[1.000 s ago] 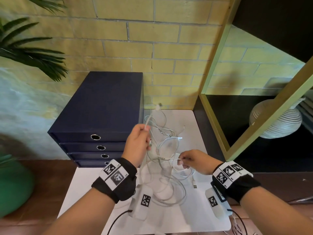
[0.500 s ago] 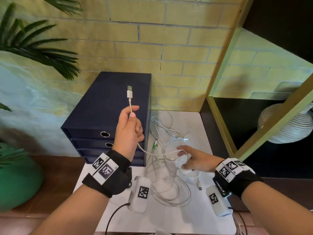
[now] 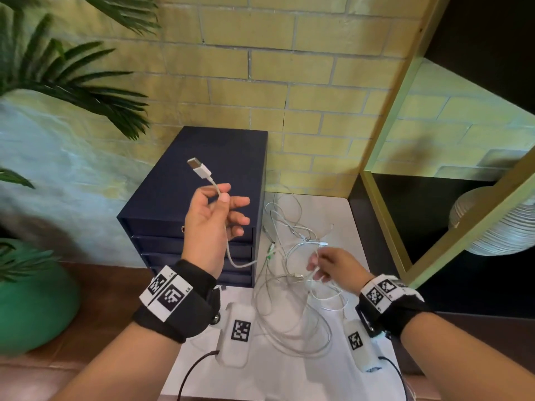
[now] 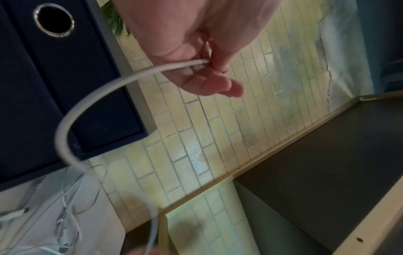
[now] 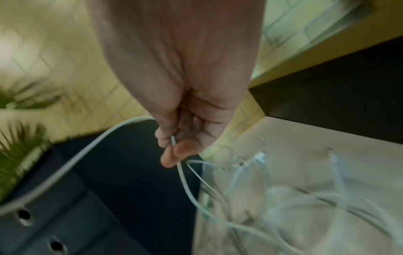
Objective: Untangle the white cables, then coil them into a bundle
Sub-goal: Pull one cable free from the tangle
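A tangle of thin white cables [image 3: 292,273] lies on the white table [image 3: 333,209] beside the navy drawer box. My left hand [image 3: 215,224] is raised in front of the box and pinches one white cable [image 4: 91,103] just below its USB plug [image 3: 199,168], which sticks up past the thumb. That cable sags down and runs right to my right hand [image 3: 328,263], which pinches a cable [image 5: 174,143] between thumb and fingers just above the tangle. In the right wrist view the strand drops from the fingers into the blurred pile [image 5: 283,198].
A navy drawer box [image 3: 202,175] with ring pulls stands at the table's left rear. A black shelf unit with a yellow-green frame [image 3: 385,117] and a ribbed white vase [image 3: 498,224] stands to the right. A green pot [image 3: 31,308] and palm leaves are on the left. The brick wall is behind.
My left hand has lifted the plug end up and left, clear of the tangle. My right hand has risen off the pile, pinching the cable. The view has tilted upward.
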`<state>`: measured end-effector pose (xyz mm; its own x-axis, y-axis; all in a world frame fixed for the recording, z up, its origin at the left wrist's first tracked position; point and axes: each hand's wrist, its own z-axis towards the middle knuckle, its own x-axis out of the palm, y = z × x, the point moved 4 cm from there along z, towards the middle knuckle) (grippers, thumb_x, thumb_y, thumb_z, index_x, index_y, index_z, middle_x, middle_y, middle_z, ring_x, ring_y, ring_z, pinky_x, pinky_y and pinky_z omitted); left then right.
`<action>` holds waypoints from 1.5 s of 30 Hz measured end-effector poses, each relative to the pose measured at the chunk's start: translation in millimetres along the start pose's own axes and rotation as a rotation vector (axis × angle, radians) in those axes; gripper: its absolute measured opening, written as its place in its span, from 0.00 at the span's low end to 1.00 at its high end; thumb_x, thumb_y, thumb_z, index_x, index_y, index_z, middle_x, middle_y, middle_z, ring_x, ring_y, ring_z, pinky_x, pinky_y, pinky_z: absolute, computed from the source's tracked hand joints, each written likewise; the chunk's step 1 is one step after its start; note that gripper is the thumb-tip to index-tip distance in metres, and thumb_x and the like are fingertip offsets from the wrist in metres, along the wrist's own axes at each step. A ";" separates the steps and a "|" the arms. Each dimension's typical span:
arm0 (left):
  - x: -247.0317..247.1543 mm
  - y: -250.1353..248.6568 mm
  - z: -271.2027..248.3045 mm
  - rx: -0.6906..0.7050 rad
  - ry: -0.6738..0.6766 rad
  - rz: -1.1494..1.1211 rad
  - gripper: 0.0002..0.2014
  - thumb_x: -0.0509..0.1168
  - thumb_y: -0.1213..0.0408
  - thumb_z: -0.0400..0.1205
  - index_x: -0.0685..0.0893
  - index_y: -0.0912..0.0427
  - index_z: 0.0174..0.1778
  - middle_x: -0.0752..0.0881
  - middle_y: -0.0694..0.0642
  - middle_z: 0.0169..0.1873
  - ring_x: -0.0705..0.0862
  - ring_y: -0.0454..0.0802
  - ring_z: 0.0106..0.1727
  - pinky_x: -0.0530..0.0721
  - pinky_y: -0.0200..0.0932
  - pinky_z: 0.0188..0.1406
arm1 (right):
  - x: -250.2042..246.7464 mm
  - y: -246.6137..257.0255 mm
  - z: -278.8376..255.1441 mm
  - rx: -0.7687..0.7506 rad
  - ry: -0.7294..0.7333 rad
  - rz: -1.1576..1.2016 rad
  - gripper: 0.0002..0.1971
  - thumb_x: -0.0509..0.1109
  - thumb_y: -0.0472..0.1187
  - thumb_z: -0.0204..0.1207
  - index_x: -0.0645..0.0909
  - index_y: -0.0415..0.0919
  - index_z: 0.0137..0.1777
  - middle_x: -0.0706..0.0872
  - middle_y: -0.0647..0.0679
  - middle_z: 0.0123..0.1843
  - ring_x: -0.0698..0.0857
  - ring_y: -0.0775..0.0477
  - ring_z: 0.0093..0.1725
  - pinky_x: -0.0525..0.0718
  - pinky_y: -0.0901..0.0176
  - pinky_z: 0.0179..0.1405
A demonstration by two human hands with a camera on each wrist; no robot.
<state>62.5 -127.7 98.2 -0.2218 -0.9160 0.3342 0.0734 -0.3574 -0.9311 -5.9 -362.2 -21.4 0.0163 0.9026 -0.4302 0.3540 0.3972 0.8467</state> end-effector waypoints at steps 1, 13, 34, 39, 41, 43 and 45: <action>0.7 1.9 -1.3 -0.012 0.013 0.002 0.06 0.54 0.68 0.87 0.75 0.54 0.50 0.90 0.51 0.34 0.81 0.42 0.23 0.75 0.35 0.20 | -8.8 16.2 0.2 -0.053 -0.043 0.046 0.10 0.55 0.29 0.82 0.78 0.34 0.44 0.86 0.44 0.41 0.85 0.54 0.30 0.81 0.68 0.30; -0.7 5.2 -1.8 -0.001 0.007 0.059 0.06 0.55 0.68 0.87 0.76 0.54 0.49 0.90 0.51 0.34 0.73 0.42 0.18 0.70 0.36 0.19 | -114.9 153.3 -26.1 -0.800 -0.721 -0.154 0.07 0.67 0.36 0.78 0.87 0.42 0.50 0.77 0.55 0.56 0.79 0.58 0.60 0.78 0.62 0.63; -6.4 40.5 -9.9 -0.149 0.101 0.142 0.07 0.55 0.67 0.87 0.78 0.55 0.50 0.86 0.49 0.29 0.63 0.42 0.20 0.64 0.34 0.18 | -7.7 -63.5 -0.6 0.138 0.216 -0.648 0.11 0.66 0.42 0.77 0.87 0.40 0.52 0.86 0.42 0.56 0.82 0.42 0.58 0.76 0.54 0.61; -11.0 41.8 -7.2 -0.169 0.095 0.169 0.07 0.55 0.67 0.87 0.78 0.54 0.49 0.86 0.49 0.29 0.63 0.42 0.21 0.62 0.34 0.18 | 17.6 -80.0 -12.5 0.297 0.524 -0.686 0.10 0.68 0.50 0.71 0.89 0.49 0.44 0.87 0.43 0.45 0.85 0.42 0.46 0.80 0.54 0.51; -11.4 42.5 -7.5 -0.182 0.095 0.171 0.07 0.55 0.67 0.87 0.78 0.54 0.49 0.86 0.48 0.29 0.62 0.42 0.21 0.60 0.36 0.19 | 18.8 -79.0 -9.0 0.189 0.483 -0.698 0.12 0.62 0.38 0.78 0.88 0.44 0.46 0.84 0.43 0.45 0.85 0.40 0.50 0.78 0.60 0.47; -11.4 43.1 -8.9 -0.196 0.096 0.176 0.07 0.55 0.67 0.87 0.78 0.54 0.49 0.86 0.48 0.29 0.62 0.43 0.21 0.60 0.36 0.19 | 17.2 -75.7 -4.2 0.114 0.377 -0.536 0.13 0.53 0.31 0.82 0.81 0.35 0.45 0.82 0.46 0.41 0.83 0.47 0.43 0.76 0.68 0.39; -11.3 43.4 -9.9 -0.208 0.093 0.173 0.08 0.55 0.67 0.87 0.78 0.54 0.49 0.86 0.48 0.28 0.62 0.43 0.22 0.60 0.37 0.21 | 11.7 -77.6 2.4 0.104 0.203 -0.362 0.15 0.48 0.29 0.82 0.74 0.33 0.39 0.81 0.43 0.31 0.81 0.50 0.29 0.75 0.69 0.28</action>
<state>58.5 -131.1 52.6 -0.3121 -0.9362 0.1615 -0.0805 -0.1433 -0.9864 -30.9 -382.9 -92.9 -0.3070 0.7263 -0.6150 0.3952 0.6852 0.6118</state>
